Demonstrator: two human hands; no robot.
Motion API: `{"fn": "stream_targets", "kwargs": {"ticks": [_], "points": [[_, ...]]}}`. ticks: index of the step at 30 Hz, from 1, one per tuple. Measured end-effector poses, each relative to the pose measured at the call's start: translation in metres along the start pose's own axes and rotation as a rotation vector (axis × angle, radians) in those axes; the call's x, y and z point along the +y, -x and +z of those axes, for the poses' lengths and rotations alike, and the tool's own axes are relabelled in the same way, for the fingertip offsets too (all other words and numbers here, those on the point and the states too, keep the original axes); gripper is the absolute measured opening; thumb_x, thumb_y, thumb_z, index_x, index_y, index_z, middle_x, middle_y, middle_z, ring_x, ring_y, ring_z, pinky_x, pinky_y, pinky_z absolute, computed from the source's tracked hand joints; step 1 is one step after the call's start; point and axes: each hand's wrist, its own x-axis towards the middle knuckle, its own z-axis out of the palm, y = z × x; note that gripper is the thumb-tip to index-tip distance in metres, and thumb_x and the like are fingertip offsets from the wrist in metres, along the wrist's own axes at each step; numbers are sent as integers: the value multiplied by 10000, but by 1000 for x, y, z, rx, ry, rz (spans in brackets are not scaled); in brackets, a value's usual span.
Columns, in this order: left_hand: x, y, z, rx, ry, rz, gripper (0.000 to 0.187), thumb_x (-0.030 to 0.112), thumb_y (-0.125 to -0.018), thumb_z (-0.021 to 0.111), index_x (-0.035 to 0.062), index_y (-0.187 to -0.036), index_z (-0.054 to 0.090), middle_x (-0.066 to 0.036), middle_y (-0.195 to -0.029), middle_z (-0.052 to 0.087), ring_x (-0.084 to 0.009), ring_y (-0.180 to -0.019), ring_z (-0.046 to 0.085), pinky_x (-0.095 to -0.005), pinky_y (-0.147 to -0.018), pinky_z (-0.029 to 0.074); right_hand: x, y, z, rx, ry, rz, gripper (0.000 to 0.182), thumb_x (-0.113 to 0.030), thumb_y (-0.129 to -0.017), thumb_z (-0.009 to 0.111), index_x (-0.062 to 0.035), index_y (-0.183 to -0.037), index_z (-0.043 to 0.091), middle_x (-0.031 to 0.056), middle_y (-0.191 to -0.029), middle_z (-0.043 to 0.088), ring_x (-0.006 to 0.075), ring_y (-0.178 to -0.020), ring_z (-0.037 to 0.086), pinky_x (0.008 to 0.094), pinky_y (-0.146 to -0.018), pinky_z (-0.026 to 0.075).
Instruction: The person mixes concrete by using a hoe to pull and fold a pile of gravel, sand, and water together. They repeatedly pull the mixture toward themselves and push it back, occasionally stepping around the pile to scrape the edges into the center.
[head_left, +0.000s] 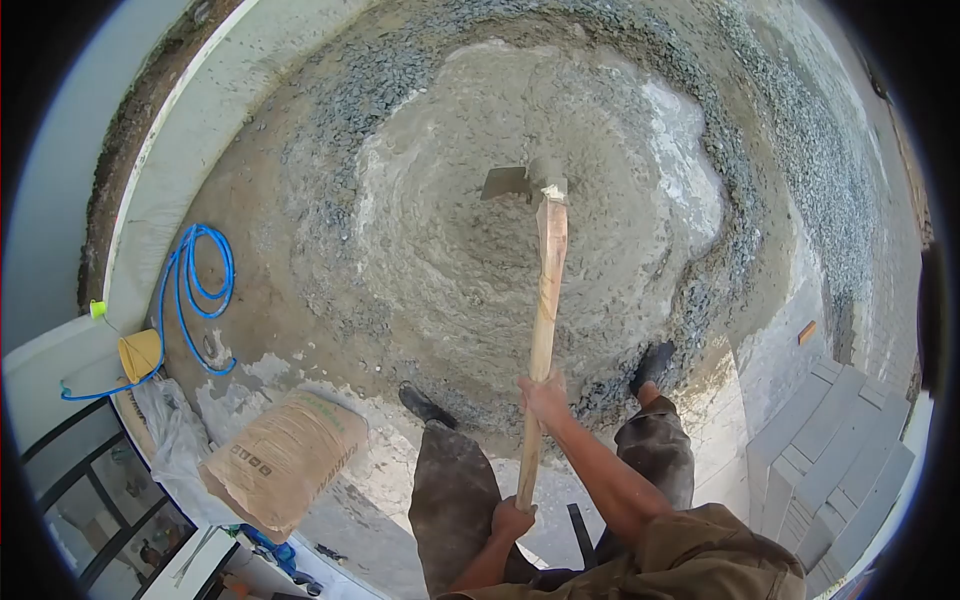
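Note:
A hoe with a long wooden handle (545, 290) reaches out from my body, and both of my hands are closed around it. My right hand (544, 398) grips the shaft about midway, while my left hand (512, 520) holds its lower end near my thigh. At the far end the flat metal blade (506, 183) rests at the surface of wet grey concrete mix (450, 250); its lower edge is hidden in the mix. Lumps of mix cling around the hoe's head. A ring of grey gravel (345, 110) surrounds the mix.
My boots (427, 404) stand at the mix's near edge. A paper cement bag (285, 460) lies at left, near a blue hose (190, 275) and a yellow bucket (140, 355). Stacked grey slabs (830, 450) are at right. A low wall (190, 120) curves along the left.

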Motion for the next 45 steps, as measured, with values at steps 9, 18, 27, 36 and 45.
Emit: {"fn": "stream_targets", "kwargs": {"ticks": [9,18,27,36,45], "points": [[205,-104,-138,69,174,568,422,429,-805,745,37,-952,696,-205,-860,682,-397,-843,665,-449,-725,519,-307,-20,-50,54,-37,-570,804,-355,-857,733,-3,-1397,253,83,-740,551,150,-547,545,308,-506,479],[415,-232,-343,353,237,521,498,363,-805,729,-54,-1061,638,-255,-993,687,-416,-948,666,-461,-837,517,-418,-233,60,46,804,-464,964,-292,-873,590,97,-1491,-39,312,-1230,587,379,-1163,600,414,-960,481],[237,-147,-252,359,385,290,348,234,-834,719,-53,-1008,627,-250,-865,673,-390,-824,672,-439,-745,513,-338,-225,124,177,794,-532,952,-166,-827,642,73,-1470,-19,288,-1092,642,355,-902,703,408,-764,580],[124,-17,-108,277,317,135,362,263,-829,720,-15,-1039,622,-260,-860,676,-427,-862,672,-458,-752,529,-161,-120,81,-72,326,-270,454,-139,-783,651,53,-1144,452,231,-837,635,339,-648,669,431,-550,544],[21,25,46,-263,113,73,384,304,-747,801,-1,-944,677,-236,-883,695,-391,-886,685,-452,-782,537,-52,56,-75,-78,26,-4,424,-243,-778,722,20,-1061,550,158,-782,613,266,-687,625,397,-648,510]]}}
